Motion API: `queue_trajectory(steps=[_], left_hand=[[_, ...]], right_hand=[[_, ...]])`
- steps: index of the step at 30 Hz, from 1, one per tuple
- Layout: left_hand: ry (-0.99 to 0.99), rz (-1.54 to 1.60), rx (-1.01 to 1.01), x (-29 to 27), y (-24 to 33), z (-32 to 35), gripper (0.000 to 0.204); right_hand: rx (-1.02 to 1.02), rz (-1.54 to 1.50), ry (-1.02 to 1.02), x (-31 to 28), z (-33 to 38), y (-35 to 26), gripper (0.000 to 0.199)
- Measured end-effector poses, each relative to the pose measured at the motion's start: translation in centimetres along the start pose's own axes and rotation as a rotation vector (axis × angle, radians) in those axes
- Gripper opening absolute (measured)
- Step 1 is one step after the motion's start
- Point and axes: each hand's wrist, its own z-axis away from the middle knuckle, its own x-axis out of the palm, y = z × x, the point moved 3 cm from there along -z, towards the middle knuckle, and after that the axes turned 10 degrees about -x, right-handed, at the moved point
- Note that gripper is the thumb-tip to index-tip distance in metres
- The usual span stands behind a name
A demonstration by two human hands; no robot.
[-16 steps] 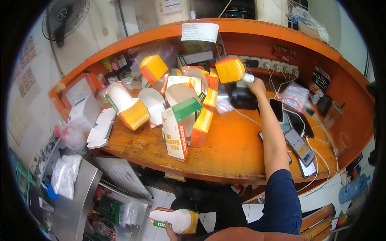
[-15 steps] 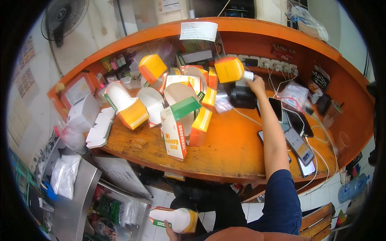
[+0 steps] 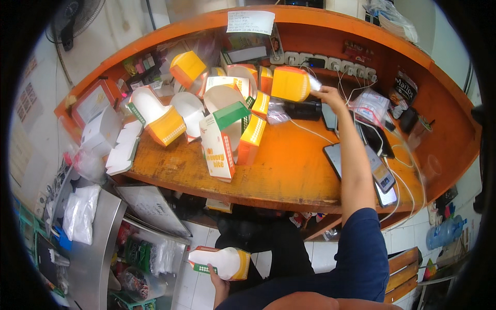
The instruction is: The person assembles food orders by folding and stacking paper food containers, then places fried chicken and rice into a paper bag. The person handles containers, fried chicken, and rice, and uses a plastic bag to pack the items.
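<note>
The open-topped carton (image 3: 222, 262) is at the lower centre of the frame, its white inside facing up, its green patterned side toward the lower left and its yellow end to the right. The left hand (image 3: 220, 284) is clamped on its near side, thumb against the green band. Behind it are dark-clothed legs (image 3: 292, 253), with white floor tiles (image 3: 324, 261) showing to either side. The carton sits below the desk's front edge, well apart from it.

The right hand (image 3: 329, 96) is at the upper centre-right, its fingers drawn together on the blurred white end of a yellow carton (image 3: 289, 84). That carton hangs above a black device (image 3: 305, 110), just beside a clear plastic pouch (image 3: 278, 113). The right arm crosses the desk (image 3: 289, 175) from lower right.

Left of the yellow carton, standing cartons (image 3: 217, 150) crowd together, some touching; the foremost stands near the front edge. Orange wood runs between them and the phones (image 3: 380, 170) at centre-right, with one white cable (image 3: 312, 132) curving over its far part. The phones and looping cords (image 3: 413, 191) take up the right side.

The far side is bounded by the raised orange rim (image 3: 320, 19) and a row of sockets (image 3: 349, 67). At the left end, a flattened white carton (image 3: 123, 150) overhangs the front edge. A metal counter (image 3: 93, 263) fills the lower left; a slatted wooden chair (image 3: 403, 276) stands at lower right.
</note>
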Motion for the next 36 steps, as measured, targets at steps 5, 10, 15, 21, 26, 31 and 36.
queue_trajectory(steps=[5, 10, 15, 21, 26, 31, 36], left_hand=[[-0.042, 0.063, -0.045, -0.9, 0.1, -0.4, 0.064], [0.008, 0.046, -0.088, -1.4, 0.3, -0.4, 0.065], [-0.080, 0.047, -0.005, -1.5, 0.1, -0.2, 0.068], [-0.071, 0.052, -0.053, -2.0, 0.3, -0.3, 0.067], [-0.051, 0.069, -0.101, -1.7, 0.6, 0.0, 0.066], [-0.079, 0.083, -0.074, -1.6, 0.4, -0.1, 0.065], [-0.020, 0.068, -0.160, -2.2, 0.3, -0.3, 0.065]], right_hand=[[0.175, -0.016, 0.108, -1.5, 2.5, 0.7, 0.030], [0.121, 0.147, 0.546, 4.0, 2.0, 0.1, 0.030], [0.000, 0.224, 0.672, 8.5, 2.4, -1.2, 0.035], [0.008, 0.370, 0.609, 5.7, -0.3, -3.5, 0.036], [-0.069, 0.368, 0.363, 1.9, -4.9, -6.0, 0.046], [-0.221, 0.487, 0.314, 0.9, -4.8, -10.0, 0.043], [-0.264, 0.682, 0.356, -0.1, -1.7, -15.9, 0.030]])
